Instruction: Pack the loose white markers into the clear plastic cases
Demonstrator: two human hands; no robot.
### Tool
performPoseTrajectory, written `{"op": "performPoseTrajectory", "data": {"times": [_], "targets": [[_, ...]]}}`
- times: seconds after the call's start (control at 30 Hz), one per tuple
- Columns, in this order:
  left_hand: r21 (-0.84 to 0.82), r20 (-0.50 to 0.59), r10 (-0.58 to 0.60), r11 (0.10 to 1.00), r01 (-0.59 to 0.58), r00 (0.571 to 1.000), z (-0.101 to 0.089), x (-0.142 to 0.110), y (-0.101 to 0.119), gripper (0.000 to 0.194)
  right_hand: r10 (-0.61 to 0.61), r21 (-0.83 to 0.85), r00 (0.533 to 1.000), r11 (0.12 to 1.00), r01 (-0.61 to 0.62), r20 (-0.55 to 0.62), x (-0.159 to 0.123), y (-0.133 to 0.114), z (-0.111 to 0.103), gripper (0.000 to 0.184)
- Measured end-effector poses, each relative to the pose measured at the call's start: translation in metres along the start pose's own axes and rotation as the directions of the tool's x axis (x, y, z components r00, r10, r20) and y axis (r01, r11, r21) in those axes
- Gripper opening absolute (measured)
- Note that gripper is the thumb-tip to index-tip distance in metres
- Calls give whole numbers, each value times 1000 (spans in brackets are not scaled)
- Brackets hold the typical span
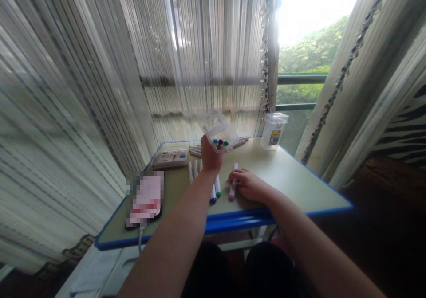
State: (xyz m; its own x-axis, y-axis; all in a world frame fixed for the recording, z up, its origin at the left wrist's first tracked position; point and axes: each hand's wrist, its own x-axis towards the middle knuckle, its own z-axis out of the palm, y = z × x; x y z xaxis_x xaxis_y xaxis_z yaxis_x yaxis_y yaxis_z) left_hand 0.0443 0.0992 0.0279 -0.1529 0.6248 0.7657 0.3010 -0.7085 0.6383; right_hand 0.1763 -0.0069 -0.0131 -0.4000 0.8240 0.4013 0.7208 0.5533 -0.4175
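At the table (286,176), left hand (211,157) (some fingertips hidden) grips a clear case (227,133), right hand (251,185) a pink-capped marker (232,190).

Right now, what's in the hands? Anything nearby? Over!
Left hand holding clear box, markers inside. Right hand gripping pink-capped marker. Close by: blue-capped marker, green-capped marker.

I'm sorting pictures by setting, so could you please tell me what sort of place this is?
Probably a room in a home, beside a window: striped curtains hang close behind a small table, and greenery shows outside.
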Motion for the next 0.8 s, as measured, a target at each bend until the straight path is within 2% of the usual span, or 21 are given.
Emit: {"op": "performPoseTrajectory", "data": {"times": [0.17,0.4,0.5,0.57,0.67,0.73,0.8], "targets": [[109,54,101,988,-106,993,-1,-1,1,39,-46,-10,999,999,46,0,1,4,4,41],[114,68,124,985,-131,990,1,-2,0,37,-34,-33,999,999,33,-30,0,3,2,31],[114,86,138,982,-147,987,0,-2,1,37,10,-25,994,1000,-13,-113,1,1,0,27],[118,86,135,982,-145,987,0,-2,0,37,40,-6,975,999,-42,-219,1,1,-2,21],[120,83,127,983,-136,988,0,-2,-2,35,95,62,898,995,-76,-429,0,1,-6,14],[101,79,118,987,-126,990,1,-2,-3,36,112,94,805,993,-70,-583,-2,-1,-10,14],[80,81,115,989,-121,990,2,-2,-3,36,80,83,694,996,-28,-715,-3,-3,-13,16]]}}
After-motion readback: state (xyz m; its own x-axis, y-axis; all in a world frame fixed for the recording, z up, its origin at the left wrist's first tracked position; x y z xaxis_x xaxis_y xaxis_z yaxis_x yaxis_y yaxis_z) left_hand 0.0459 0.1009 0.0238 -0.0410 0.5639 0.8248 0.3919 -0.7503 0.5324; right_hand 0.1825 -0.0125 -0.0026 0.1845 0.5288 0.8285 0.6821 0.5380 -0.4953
